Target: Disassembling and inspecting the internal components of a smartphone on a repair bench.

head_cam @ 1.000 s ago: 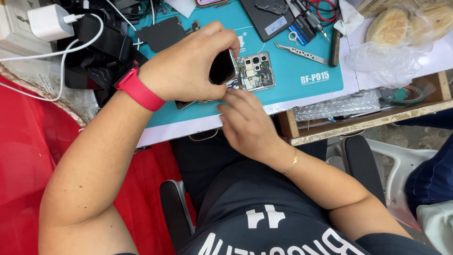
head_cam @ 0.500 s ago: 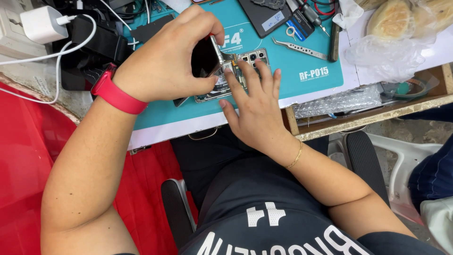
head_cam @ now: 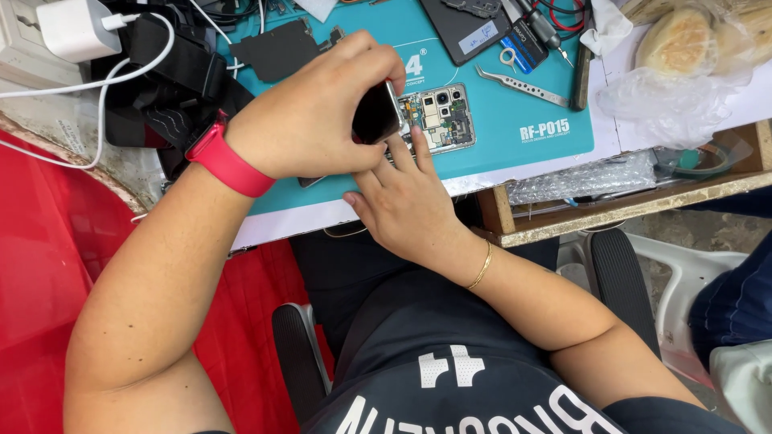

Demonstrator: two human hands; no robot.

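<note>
**Phone repair station, items by size**

Teal work mat (head_cam: 515,153) on surface. Left hand (head_cam: 310,112), grip closed around dark phone panel (head_cam: 376,112), held tilted above mat. Right hand (head_cam: 406,201), fingers spread flat, touching opened phone (head_cam: 442,116) lying on mat. Tweezers (head_cam: 521,87) nearby.

Left wrist carries a red band (head_cam: 229,165). Right wrist carries a thin gold bracelet (head_cam: 482,265). Black short-sleeved shirt (head_cam: 434,354) with white lettering.

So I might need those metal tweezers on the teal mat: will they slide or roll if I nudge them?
The tweezers look thin, flat and stiff, so they would probably slide rather than roll. They seem light for their length. The fine tips may bend if pressed on the mat.
</note>
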